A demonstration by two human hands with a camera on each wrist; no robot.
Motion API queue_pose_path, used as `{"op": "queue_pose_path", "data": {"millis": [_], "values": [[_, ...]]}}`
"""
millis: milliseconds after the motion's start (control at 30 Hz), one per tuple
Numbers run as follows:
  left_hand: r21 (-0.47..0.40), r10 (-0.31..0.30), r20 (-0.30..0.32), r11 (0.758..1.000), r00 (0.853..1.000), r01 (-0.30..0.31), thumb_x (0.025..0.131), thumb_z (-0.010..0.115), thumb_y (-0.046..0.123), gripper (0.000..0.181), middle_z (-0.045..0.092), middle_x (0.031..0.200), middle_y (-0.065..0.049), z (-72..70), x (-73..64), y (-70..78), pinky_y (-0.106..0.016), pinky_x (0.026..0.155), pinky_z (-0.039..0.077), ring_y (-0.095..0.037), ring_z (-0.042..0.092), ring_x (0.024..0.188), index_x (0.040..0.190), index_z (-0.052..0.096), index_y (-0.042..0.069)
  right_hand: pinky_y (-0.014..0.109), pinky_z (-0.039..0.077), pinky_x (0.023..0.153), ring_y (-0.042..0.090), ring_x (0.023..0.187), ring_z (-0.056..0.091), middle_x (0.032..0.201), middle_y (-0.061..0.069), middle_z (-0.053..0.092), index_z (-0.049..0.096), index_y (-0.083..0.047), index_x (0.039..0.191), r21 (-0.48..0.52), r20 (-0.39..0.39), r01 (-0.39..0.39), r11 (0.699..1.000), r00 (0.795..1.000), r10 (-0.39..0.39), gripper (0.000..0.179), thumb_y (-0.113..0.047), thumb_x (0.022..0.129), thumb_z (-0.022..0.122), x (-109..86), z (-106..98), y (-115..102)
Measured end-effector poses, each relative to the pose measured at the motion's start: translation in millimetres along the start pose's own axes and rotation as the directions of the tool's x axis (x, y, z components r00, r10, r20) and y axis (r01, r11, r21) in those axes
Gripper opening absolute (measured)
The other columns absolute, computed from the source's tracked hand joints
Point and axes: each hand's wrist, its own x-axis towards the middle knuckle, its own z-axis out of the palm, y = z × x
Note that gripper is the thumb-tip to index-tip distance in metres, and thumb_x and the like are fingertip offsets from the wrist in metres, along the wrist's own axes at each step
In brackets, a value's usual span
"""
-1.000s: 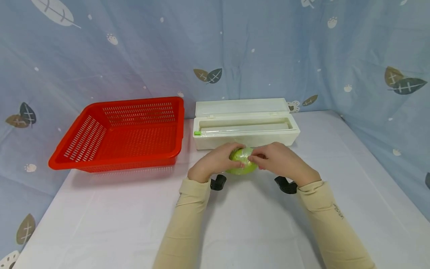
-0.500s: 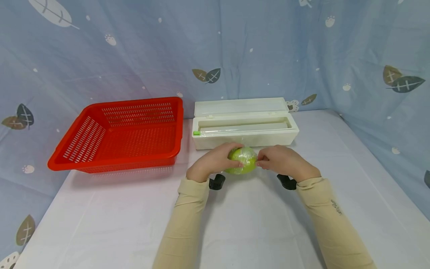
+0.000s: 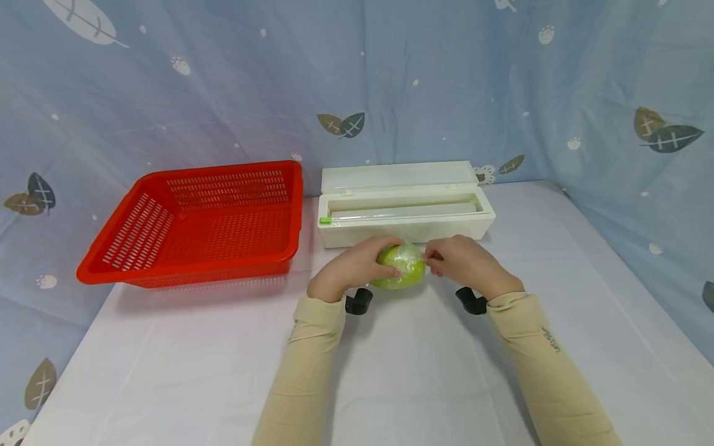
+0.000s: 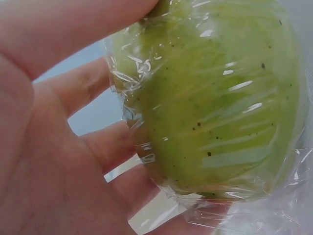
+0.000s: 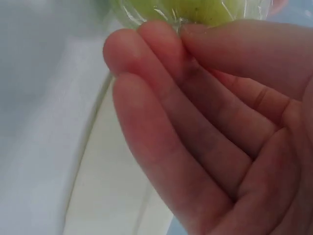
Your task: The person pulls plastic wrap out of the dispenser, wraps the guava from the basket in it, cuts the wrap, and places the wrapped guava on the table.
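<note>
A round green fruit (image 3: 409,269) with dark specks sits low over the table, wrapped in clear plastic wrap (image 4: 239,88). My left hand (image 3: 362,263) grips it from the left, thumb on the near side and fingers reaching behind. Loose wrap bunches at the fruit's lower side in the left wrist view. At the fruit's right side, my right hand (image 3: 460,263) pinches a bit of the wrap between thumb and forefinger; in the right wrist view those fingertips (image 5: 161,41) meet right at the fruit's wrapped edge. The other fingers are bent beside them.
Behind the hands stands a white cling-film box (image 3: 407,232), lid raised, with a roll inside and a green slider (image 3: 325,220) on its front edge. A red perforated basket (image 3: 184,272) stands at the left. A patterned blue cloth (image 3: 424,80) hangs behind the table (image 3: 413,371).
My right fingers have drawn off the fruit's upper right face to its right side, where they pinch the wrap. The left hand keeps its hold on the fruit.
</note>
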Motion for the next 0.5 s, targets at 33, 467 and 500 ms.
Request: {"op": "queue_pose_path", "data": {"millis": [33, 467, 500], "values": [[0.002, 0.001, -0.001, 1.000, 1.000, -0.001, 0.079, 0.068, 0.022, 0.057, 0.045, 0.125, 0.001, -0.1, -0.1, 0.1, -0.029, 0.091, 0.036, -0.013, 0.042, 0.109, 0.130, 0.043, 0.013, 0.027, 0.042, 0.057, 0.010, 0.058, 0.050, 0.065, -0.005, 0.058, 0.061, -0.010, 0.088, 0.010, -0.011, -0.003, 1.000, 1.000, 0.003, 0.004, -0.011, 0.085, 0.060, 0.3, 0.4, 0.0], [-0.004, -0.021, 0.001, 1.000, 1.000, 0.021, 0.080, 0.067, 0.023, 0.057, 0.045, 0.125, 0.001, -1.0, -1.1, -1.8, -0.029, 0.089, 0.038, -0.013, 0.043, 0.107, 0.131, 0.043, 0.014, 0.036, 0.050, 0.068, 0.023, 0.073, 0.062, 0.081, 0.008, 0.063, 0.052, -0.004, 0.105, 0.412, 0.094, -0.195, 0.890, 0.981, 0.171, 0.018, -0.014, 0.090, 0.048, 8.1, 2.5, 6.5], [-0.004, -0.019, 0.000, 1.000, 1.000, 0.019, 0.080, 0.067, 0.023, 0.057, 0.045, 0.125, 0.001, -1.0, -1.3, -1.8, -0.029, 0.089, 0.038, -0.013, 0.043, 0.107, 0.131, 0.043, 0.014, 0.037, 0.050, 0.069, 0.025, 0.075, 0.062, 0.083, 0.009, 0.063, 0.052, -0.004, 0.105, 0.446, 0.105, -0.206, 0.871, 0.979, 0.177, 0.020, -0.016, 0.091, 0.047, 8.1, 2.1, 6.8]]}}
